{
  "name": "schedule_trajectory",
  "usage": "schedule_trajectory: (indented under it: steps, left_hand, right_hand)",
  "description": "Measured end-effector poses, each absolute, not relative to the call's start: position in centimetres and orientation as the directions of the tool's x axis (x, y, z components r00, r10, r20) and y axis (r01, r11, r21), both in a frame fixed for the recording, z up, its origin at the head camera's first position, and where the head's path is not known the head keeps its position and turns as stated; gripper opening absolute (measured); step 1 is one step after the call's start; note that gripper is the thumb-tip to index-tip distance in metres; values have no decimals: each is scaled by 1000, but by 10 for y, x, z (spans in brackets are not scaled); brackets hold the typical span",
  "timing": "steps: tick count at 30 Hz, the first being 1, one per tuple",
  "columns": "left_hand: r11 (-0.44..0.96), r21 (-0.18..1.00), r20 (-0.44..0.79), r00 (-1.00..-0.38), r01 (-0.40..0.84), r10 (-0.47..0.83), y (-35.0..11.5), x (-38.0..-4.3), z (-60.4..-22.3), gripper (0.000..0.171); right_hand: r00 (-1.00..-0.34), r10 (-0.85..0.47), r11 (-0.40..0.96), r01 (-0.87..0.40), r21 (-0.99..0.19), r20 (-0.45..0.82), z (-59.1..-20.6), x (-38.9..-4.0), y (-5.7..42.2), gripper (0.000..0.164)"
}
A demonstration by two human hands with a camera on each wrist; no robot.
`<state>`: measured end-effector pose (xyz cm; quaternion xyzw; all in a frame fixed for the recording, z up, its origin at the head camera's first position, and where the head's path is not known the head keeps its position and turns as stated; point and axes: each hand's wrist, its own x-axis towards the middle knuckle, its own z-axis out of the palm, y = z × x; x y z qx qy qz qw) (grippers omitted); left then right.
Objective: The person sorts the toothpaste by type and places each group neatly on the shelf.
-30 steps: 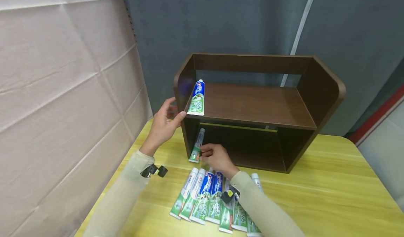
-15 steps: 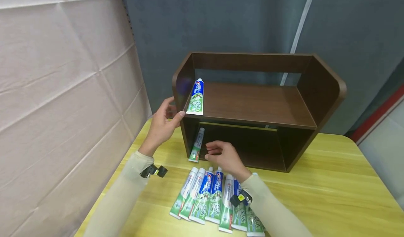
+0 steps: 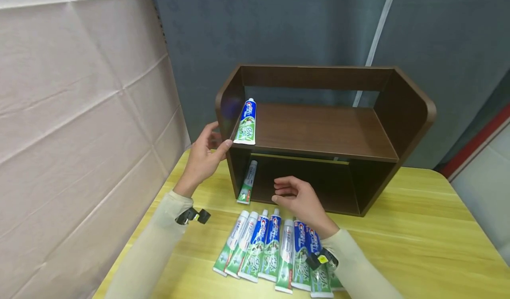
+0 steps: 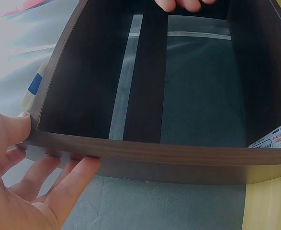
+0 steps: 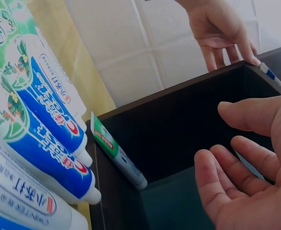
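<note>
A dark brown two-level shelf (image 3: 318, 131) stands on the table. At its left side panel, my left hand (image 3: 202, 159) grips the edge, thumb at the front and fingers along the outer face. One blue-and-green toothpaste tube (image 3: 246, 124) lies at the left end of the upper level. A white-and-green toothpaste tube (image 3: 247, 184) lies at the left of the lower compartment, against the side panel. My right hand (image 3: 303, 201) hovers before that compartment, apart from the tube, holding nothing, its fingers loosely bent. In the right wrist view a gap shows between thumb and fingers.
Several toothpaste tubes (image 3: 272, 250) lie fanned side by side on the yellow wooden table (image 3: 430, 237) in front of the shelf; the right forearm partly covers the rightmost ones. A pale fabric wall (image 3: 91, 126) runs along the left, and a grey curtain (image 3: 279, 24) hangs behind.
My right hand has drawn away from the tube in the lower compartment, moving right; the tube stays there. More of the right-hand tubes shows now. The left hand keeps its place on the shelf.
</note>
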<state>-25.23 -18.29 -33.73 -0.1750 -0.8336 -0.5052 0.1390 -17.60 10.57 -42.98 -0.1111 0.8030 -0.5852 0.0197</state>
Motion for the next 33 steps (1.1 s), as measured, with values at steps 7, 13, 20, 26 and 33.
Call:
schedule_trajectory:
  steps: [7, 13, 20, 26, 33]
  left_hand:
    - [428, 797, 404, -903, 427, 150, -182, -251, -337, 59]
    - [430, 792, 407, -900, 433, 154, -182, -251, -336, 59]
    - [437, 793, 400, -903, 426, 154, -182, -249, -333, 61]
    - [430, 796, 400, -903, 426, 155, -183, -248, -334, 60]
    - [440, 792, 400, -904, 423, 150, -182, -248, -334, 60]
  right_hand:
    - [-975, -186, 296, -173, -939, 121, -427, -165, 123, 44]
    - [-975, -179, 288, -183, -940, 135, -429, -152, 141, 45]
    - [-972, -172, 301, -204, -931, 157, -436, -136, 160, 46]
    - [-970, -181, 294, -211, -932, 163, -443, -125, 176, 47]
    - [-971, -186, 274, -197, -941, 149, -457, -112, 196, 50]
